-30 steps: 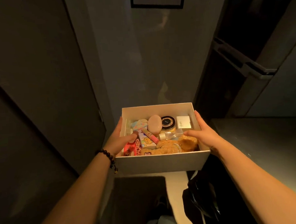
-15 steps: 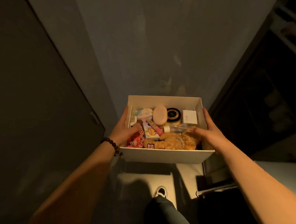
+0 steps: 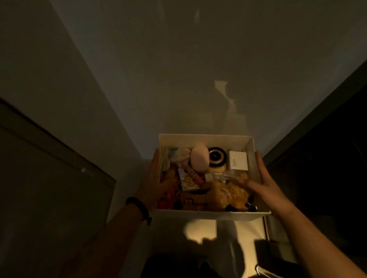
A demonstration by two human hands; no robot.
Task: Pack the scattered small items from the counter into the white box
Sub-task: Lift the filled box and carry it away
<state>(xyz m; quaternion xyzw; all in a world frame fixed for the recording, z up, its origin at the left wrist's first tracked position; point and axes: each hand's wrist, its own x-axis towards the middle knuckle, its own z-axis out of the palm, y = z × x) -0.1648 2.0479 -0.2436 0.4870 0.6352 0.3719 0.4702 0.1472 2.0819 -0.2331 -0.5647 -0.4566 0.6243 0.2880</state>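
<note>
Head | white box point(image 3: 212, 215) full | both hands grip sides | dim walls close

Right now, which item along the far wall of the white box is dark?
The round black jar, between the pink oval pouch and the small white carton; its neighbours are pale.
</note>
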